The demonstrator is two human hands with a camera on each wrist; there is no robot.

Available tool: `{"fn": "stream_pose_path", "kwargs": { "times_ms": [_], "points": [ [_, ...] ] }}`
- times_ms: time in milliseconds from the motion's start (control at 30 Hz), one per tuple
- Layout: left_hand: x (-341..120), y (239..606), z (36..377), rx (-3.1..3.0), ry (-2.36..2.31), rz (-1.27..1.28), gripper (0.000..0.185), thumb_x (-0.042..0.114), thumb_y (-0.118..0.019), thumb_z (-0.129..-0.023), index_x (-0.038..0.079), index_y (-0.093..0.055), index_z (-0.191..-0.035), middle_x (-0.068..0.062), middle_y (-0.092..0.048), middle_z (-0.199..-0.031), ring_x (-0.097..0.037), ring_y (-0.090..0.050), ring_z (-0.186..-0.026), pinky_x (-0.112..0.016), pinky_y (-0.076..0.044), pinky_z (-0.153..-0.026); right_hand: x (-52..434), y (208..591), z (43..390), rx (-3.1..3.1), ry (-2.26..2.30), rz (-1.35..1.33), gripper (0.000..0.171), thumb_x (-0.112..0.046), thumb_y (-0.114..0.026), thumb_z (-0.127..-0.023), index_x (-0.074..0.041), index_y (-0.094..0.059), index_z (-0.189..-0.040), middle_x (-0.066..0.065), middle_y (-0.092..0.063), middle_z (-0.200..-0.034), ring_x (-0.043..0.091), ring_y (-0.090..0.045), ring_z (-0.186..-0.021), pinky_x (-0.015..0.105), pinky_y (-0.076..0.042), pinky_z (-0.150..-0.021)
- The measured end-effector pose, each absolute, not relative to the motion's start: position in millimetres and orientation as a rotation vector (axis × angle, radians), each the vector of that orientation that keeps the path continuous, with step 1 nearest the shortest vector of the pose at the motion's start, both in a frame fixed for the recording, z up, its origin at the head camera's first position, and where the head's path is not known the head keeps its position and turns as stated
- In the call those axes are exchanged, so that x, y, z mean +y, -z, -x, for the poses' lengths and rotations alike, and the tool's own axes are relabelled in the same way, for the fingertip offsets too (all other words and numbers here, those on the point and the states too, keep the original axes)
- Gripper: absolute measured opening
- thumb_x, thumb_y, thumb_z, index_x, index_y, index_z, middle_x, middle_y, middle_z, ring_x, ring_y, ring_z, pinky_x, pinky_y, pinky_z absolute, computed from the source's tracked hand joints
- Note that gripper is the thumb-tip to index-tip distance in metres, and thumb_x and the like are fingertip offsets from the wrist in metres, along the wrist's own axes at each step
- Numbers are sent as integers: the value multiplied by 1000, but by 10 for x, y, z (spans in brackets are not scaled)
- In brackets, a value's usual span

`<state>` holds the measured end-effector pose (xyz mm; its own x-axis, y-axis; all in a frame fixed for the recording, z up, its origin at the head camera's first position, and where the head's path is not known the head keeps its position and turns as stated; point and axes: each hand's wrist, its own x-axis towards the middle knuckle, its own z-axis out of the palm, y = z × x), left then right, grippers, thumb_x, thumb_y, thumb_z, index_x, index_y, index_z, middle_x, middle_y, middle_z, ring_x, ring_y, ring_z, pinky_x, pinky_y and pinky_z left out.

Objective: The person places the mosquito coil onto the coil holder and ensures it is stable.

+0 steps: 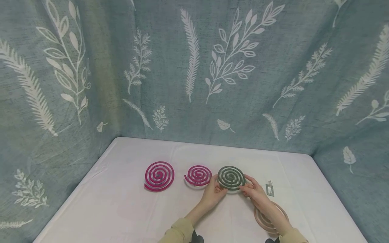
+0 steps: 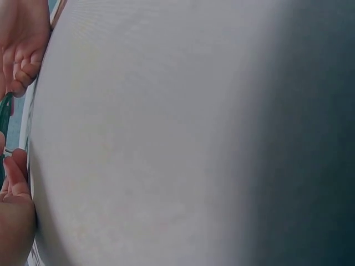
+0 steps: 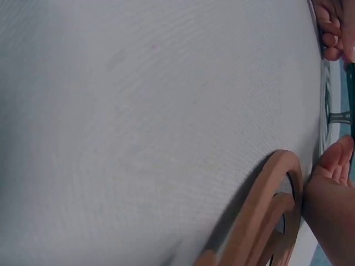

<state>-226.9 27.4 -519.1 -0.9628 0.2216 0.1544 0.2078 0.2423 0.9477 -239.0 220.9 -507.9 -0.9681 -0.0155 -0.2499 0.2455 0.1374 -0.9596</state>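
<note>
A dark green mosquito coil (image 1: 231,177) lies level between the two hands, a little above the white table. At its left edge the left hand (image 1: 211,193) pinches the rim with thumb and fingers. The right hand (image 1: 254,191) pinches the opposite edge. Beneath the green coil, the right wrist view shows part of a metal stand (image 3: 339,117); whether the coil rests on it I cannot tell. Just left of the left hand, a magenta coil (image 1: 198,175) sits raised over the table. Under the right forearm lies a brown coil (image 1: 257,217), partly covered.
Another magenta coil (image 1: 159,176) lies farther left on the white tablecloth (image 1: 121,209). A small flat metal stand (image 1: 269,189) is to the right of the right hand. Blue-green curtain (image 1: 170,67) with white leaf prints surrounds the table's back and sides.
</note>
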Motion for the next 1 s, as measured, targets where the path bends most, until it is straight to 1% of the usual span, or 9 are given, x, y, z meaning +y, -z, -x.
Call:
{"fn": "stream_pose_path", "kwargs": {
  "times_ms": [167,433,667,833,867,1000],
  "points": [
    [287,5191,2258,2487,-1881,-447,69,11,-64,-80,-8,-25,-134,-4,-54,-80,-3,-46,-68,-15,-43,-62,2206,5048,2365,2226,1930,-236,67,-10,-60,-81,-7,-25,-138,-5,-53,-69,10,-46,-63,22,-42,-62],
    [282,5193,2248,2481,-1902,-439,70,9,-64,-79,-8,-25,-133,-7,-54,-80,-4,-45,-67,-14,-42,-60,2178,5042,2343,2233,1947,-250,65,-9,-61,-81,-3,-27,-136,-4,-54,-69,10,-47,-63,22,-42,-60],
    [266,5213,2220,2469,-1867,-451,68,12,-63,-80,-6,-25,-135,-4,-55,-82,-3,-47,-68,-15,-44,-61,2195,5030,2320,2258,1919,-267,63,-9,-59,-81,3,-27,-134,-2,-55,-73,11,-47,-64,22,-43,-60],
    [244,5206,2186,2449,-1870,-456,69,12,-63,-81,-3,-24,-136,-4,-55,-84,-4,-49,-69,-16,-44,-62,2214,5010,2281,2322,1825,-278,62,-14,-59,-82,3,-30,-134,2,-55,-78,12,-49,-68,24,-42,-62],
    [237,5155,2156,2444,-1878,-456,69,10,-63,-81,-4,-24,-136,-6,-55,-84,-6,-50,-69,-16,-44,-62,2218,5007,2271,2338,1801,-278,61,-15,-59,-82,2,-30,-134,2,-55,-78,13,-49,-68,24,-42,-63],
    [217,5157,2139,2459,-1868,-466,69,11,-63,-81,-5,-24,-136,-7,-55,-85,-6,-49,-69,-16,-44,-62,2249,4990,2206,2432,1677,-253,62,-23,-59,-83,-2,-31,-134,5,-59,-86,14,-52,-73,25,-43,-66]
  ]
}}
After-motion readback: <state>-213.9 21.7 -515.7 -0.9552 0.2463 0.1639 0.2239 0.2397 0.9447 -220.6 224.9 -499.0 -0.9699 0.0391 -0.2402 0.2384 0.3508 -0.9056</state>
